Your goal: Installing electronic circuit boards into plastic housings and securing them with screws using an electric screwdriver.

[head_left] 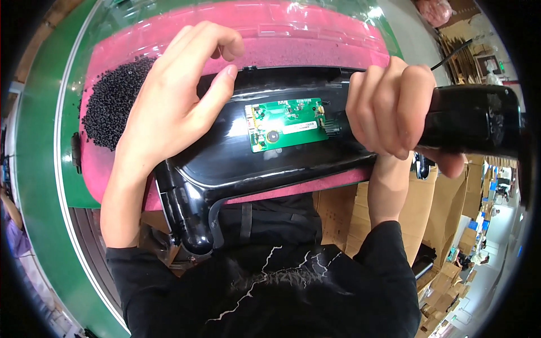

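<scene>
A glossy black plastic housing (225,169) lies across the work surface in front of me. On it sits a green circuit board (290,121), with pins or wires at its right edge. My left hand (174,96) hovers over the housing's left end, thumb and bent fingers apart, nothing visible between them. Beside it spreads a heap of small black pieces, apparently screws (112,104). My right hand (391,110) is wrapped round a thick, glossy black handle-shaped tool (470,121) at the housing's right end. The tool's working end is hidden by my fingers.
Under the housing lies a pink mat (315,50) on a green table (42,141). Clear plastic sheeting (265,22) covers its far part. A small black part (76,152) rests at the mat's left edge. Cardboard (355,211) stands near my right arm.
</scene>
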Motion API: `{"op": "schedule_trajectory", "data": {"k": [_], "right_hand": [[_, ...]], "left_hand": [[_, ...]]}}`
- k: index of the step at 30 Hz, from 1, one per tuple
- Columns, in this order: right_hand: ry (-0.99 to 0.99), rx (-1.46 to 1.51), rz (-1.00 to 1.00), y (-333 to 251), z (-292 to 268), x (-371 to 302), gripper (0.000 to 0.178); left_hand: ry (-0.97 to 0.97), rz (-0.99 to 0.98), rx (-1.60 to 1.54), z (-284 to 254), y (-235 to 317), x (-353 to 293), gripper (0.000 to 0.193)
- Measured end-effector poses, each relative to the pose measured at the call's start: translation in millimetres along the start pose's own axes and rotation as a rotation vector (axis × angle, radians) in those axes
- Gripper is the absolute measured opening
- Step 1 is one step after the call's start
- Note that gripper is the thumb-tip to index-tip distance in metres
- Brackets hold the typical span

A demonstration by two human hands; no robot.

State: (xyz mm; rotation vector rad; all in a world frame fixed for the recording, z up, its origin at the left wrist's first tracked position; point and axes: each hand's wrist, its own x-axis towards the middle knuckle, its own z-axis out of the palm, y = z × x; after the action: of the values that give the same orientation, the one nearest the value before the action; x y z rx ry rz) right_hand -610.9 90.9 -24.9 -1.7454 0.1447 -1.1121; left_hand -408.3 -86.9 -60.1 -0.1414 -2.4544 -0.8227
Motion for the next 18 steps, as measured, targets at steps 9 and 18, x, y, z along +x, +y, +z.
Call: {"op": "schedule_trajectory", "data": {"k": [9, 18], "right_hand": [[0.392, 0.019, -0.042, 6.3, 19.4, -8.6, 0.063], [1.887, 0.039, -0.211, -7.6, 30.9, -12.6, 0.017]], "left_hand": [[-0.187, -0.157, 0.111, 1.8, -3.6, -5.8, 0.021], [-0.336, -0.084, 0.253, -10.0, 3.7, -2.2, 0.022]]}}
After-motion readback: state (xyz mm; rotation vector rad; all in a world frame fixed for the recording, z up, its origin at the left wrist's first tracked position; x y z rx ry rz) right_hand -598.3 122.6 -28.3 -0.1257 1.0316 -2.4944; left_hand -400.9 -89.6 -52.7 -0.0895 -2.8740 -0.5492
